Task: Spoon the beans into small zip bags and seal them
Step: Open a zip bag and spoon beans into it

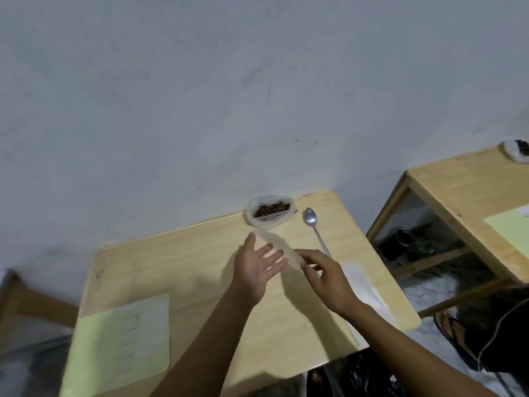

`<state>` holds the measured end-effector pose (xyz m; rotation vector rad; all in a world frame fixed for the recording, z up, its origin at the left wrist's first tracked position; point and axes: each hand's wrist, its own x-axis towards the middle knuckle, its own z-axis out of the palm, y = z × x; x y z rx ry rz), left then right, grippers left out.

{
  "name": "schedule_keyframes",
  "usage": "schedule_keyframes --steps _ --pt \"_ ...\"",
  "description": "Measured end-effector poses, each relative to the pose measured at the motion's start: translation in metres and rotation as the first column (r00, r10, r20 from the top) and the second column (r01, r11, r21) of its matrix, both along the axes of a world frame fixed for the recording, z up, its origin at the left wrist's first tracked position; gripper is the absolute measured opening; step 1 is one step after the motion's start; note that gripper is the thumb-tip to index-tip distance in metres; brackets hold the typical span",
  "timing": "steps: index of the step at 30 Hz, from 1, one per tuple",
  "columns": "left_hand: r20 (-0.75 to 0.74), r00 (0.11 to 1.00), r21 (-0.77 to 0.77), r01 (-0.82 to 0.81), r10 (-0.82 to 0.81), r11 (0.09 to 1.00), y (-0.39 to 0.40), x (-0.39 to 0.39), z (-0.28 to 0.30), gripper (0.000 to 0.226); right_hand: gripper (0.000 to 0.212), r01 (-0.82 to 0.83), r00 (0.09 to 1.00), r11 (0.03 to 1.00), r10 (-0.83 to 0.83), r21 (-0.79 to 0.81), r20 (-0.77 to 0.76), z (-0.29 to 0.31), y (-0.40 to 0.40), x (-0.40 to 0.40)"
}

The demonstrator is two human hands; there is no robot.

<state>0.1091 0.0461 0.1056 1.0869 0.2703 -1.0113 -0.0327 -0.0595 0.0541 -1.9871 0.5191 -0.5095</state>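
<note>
One clear zip bag point(282, 249) pinched by the right hand point(326, 277), left hand point(257, 263) flat and open beneath it, one spoon point(315, 227), one bag of beans point(270, 211), one wooden table point(200, 259), one green sheet point(123, 343)

Beans point(271, 209): dark brown, heaped in an open clear plastic bag point(269, 214) at the far edge of the counter point(200, 267).
Spoon point(314, 227): metal, flat on the counter just right of the beans, bowl away from the person.
Zip bag point(282, 250): small, clear, empty, blurred, held above the counter between both hands.
</note>
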Motion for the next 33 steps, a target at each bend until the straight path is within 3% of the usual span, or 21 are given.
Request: schedule_keyframes --steps 4,7,10,14,18,25,30,33 --pt "0.001 1.000 -0.039 -0.030 0.030 0.999 0.025 0.020 0.010 0.029 0.040 -0.168 0.985 0.977 0.161 -0.130 -0.065 0.002 0.008 0.021" --pt "0.049 0.999 -0.001 -0.012 0.012 1.000 0.039 0.027 0.011 0.040 0.040 -0.253 0.961 0.966 0.246 -0.048 -0.125 0.010 0.014 0.032" --pt "0.079 0.996 0.024 0.046 -0.047 0.999 0.047 0.030 0.017 0.050 0.016 -0.202 0.976 0.979 0.204 0.026 -0.078 0.022 0.022 0.043" --pt "0.180 0.963 0.095 0.188 -0.202 0.978 0.049 0.027 0.022 0.040 0.009 -0.180 0.982 0.978 0.185 0.107 -0.038 0.038 0.029 0.053" --pt "0.233 0.954 0.108 0.168 -0.189 0.980 0.048 0.023 0.022 0.020 0.019 -0.193 0.979 0.953 0.203 0.235 -0.022 0.045 0.031 0.058" --pt "0.302 0.938 0.042 0.163 -0.168 0.986 0.049 0.021 0.024 0.018 0.019 -0.193 0.978 0.856 0.208 0.480 0.023 0.062 0.033 0.062" --pt "0.303 0.944 0.053 0.119 -0.130 0.991 0.047 0.021 0.025 0.020 0.036 -0.214 0.973 0.838 0.230 0.502 0.030 0.067 0.037 0.066" --pt "0.305 0.945 0.054 0.103 -0.114 0.993 0.047 0.020 0.022 0.021 0.035 -0.187 0.978 0.820 0.207 0.541 0.025 0.066 0.038 0.068"
